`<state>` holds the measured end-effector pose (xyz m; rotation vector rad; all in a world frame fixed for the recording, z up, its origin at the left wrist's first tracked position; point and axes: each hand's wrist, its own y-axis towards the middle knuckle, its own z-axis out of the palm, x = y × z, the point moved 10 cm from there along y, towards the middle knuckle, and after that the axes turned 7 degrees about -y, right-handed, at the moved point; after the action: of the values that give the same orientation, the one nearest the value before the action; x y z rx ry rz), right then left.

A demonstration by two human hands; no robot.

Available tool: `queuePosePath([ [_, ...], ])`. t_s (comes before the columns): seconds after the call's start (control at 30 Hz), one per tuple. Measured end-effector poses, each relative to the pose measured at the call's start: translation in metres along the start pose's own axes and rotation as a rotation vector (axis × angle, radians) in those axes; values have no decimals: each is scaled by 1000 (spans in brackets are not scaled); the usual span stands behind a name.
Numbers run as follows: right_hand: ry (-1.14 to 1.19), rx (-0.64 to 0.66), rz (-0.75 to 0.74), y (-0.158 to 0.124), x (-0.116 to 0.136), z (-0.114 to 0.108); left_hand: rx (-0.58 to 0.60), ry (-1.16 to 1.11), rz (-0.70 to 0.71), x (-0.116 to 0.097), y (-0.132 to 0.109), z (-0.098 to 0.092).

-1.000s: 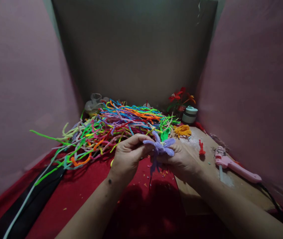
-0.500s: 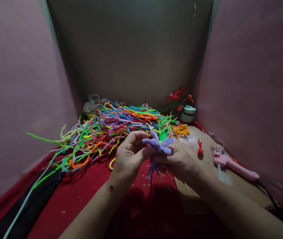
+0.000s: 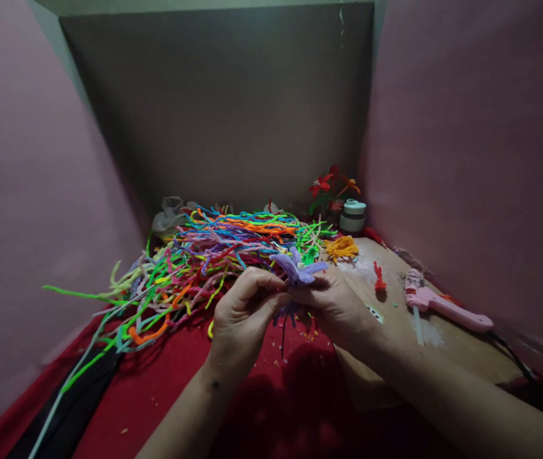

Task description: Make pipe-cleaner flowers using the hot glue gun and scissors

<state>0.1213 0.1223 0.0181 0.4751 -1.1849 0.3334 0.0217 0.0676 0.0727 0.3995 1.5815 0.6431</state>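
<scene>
A purple pipe-cleaner flower (image 3: 296, 269) is held up between both hands, its petals spread above the fingers and loose purple ends hanging below. My left hand (image 3: 250, 306) pinches at the flower's base from the left, thumb and forefinger together. From the other side my right hand (image 3: 336, 306) is closed around the base just under the petals. A thin dark stem points down below the hands. The exact grip points are partly hidden by the fingers.
A big heap of coloured pipe cleaners (image 3: 233, 236) lies behind the hands. On the cardboard (image 3: 371, 370) at right are a pink glue gun (image 3: 448, 309), a red pipe-cleaner piece (image 3: 379, 278) and an orange bundle (image 3: 342, 248). Red flowers (image 3: 329, 185) and a lidded jar (image 3: 352, 215) stand at the back.
The flower has tipped so its petals face more upward, and my left fingers have slid from a petal down to the base. The camera view has shifted slightly.
</scene>
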Motion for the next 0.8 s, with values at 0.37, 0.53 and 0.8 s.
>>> queuePosePath([
  [0.37,-186,6,-8,-7,-1,11,22,767,653,-60,-21,19],
  [0.53,-222,-18,-20,-8,-1,10,164,976,875,-67,-37,35],
  [0.8,-196,10,-66,-14,8,16,97,962,780,-74,-31,35],
])
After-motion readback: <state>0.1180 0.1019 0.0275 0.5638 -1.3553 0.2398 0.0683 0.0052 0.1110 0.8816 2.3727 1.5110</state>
